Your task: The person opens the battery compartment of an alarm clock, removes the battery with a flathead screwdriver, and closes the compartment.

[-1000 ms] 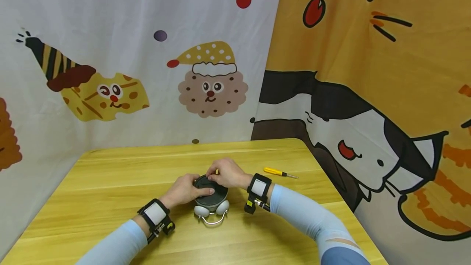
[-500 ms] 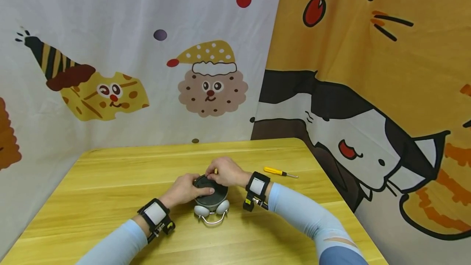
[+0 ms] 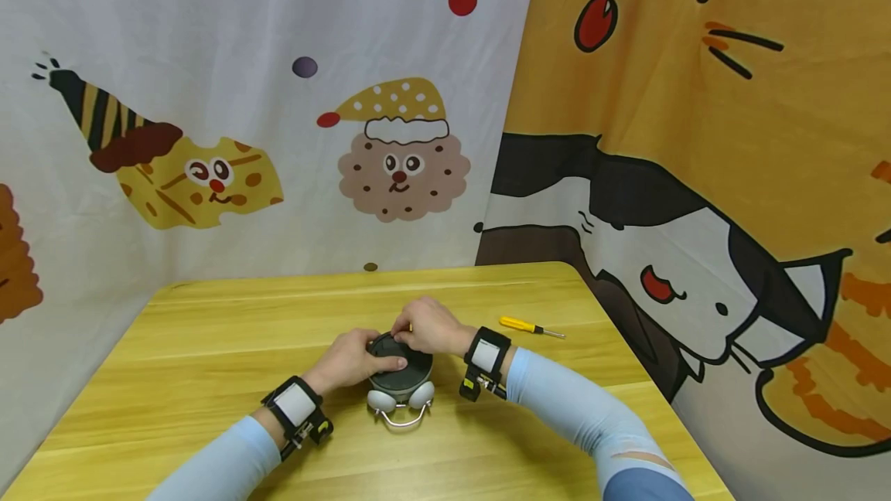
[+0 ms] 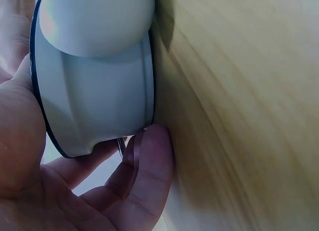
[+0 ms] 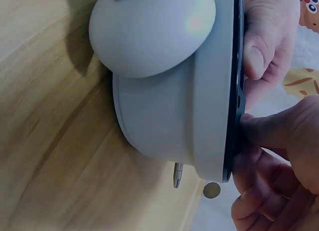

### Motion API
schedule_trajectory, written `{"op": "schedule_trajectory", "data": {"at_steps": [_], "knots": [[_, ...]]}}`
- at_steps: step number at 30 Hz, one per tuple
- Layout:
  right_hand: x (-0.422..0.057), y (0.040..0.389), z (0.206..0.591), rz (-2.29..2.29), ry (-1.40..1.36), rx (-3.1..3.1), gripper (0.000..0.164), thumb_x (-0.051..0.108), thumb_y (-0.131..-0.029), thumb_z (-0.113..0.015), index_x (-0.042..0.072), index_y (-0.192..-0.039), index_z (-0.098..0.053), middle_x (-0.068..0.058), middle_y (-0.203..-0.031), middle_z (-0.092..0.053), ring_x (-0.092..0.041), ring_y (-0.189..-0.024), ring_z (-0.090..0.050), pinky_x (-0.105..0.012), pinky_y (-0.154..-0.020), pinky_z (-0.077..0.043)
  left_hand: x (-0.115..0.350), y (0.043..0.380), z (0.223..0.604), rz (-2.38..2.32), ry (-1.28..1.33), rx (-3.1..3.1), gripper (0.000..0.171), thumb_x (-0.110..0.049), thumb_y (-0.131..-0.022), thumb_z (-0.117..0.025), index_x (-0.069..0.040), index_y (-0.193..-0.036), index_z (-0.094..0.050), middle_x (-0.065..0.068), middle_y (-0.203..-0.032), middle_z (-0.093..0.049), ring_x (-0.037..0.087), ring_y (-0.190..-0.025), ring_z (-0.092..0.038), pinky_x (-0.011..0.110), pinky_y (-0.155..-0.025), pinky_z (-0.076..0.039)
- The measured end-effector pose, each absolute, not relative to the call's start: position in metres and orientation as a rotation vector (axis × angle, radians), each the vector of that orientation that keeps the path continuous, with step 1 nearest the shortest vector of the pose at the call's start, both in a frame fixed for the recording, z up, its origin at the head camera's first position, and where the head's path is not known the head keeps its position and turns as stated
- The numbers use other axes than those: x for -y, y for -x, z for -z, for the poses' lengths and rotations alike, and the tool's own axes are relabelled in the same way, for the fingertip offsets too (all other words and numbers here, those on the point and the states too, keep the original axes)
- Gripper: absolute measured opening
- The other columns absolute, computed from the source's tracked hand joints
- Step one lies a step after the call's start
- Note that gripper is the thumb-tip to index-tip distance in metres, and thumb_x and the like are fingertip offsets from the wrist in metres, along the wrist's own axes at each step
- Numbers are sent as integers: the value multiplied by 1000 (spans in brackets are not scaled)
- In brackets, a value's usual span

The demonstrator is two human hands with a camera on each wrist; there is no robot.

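Note:
A twin-bell alarm clock lies face down on the table, its dark back up and its two pale bells and wire handle toward the person. My left hand grips its left side, thumb across the back and fingers curled around the rim, as the left wrist view shows on the white casing. Thumb and fingers of my right hand pinch at the back near the far edge; the small part between them is hidden. A metal foot sticks out from the casing in the right wrist view.
A screwdriver with a yellow handle lies to the right of the clock, beyond the right wrist. The wooden table ends at a cartoon-printed curtain behind and to the right. Each wrist wears a strapped-on camera.

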State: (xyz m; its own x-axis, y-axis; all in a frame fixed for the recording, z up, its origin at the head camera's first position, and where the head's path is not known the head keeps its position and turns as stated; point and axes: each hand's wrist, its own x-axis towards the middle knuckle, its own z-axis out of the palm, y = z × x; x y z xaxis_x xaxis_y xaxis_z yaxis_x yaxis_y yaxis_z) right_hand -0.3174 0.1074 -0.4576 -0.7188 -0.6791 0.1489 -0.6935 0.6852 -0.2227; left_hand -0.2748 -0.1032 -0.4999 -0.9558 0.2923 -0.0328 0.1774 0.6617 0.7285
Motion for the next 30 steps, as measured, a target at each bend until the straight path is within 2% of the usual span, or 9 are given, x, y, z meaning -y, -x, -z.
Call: {"op": "schedule_trajectory", "data": {"at_steps": [7,16,30], "knots": [[-109,317,461,-438,-1104,2825,9,24,-102,-86,20,-108,-91,6,-105,-88,-8,-96,-78,-19,-79,-55,102,275,499,-1167,-377,-2727,51,-54,-88,-95,-10,-110,-79,1,-91,-75,17,-79,-62,31,-67,-46],[-110,317,464,-430,-1082,2808,5,25,-101,-88,21,-101,-91,8,-97,-87,-2,-85,-73,-15,-71,-51,102,274,497,-1167,-371,-2725,51,-54,-88,-95,-10,-109,-79,1,-90,-74,17,-79,-62,31,-67,-46],[-108,315,460,-362,-1109,2825,8,24,-102,-86,19,-102,-91,5,-98,-87,-3,-84,-74,-13,-67,-51,102,274,497,-1169,-378,-2724,50,-53,-88,-95,-10,-109,-79,1,-91,-75,17,-79,-63,31,-67,-47]]}}
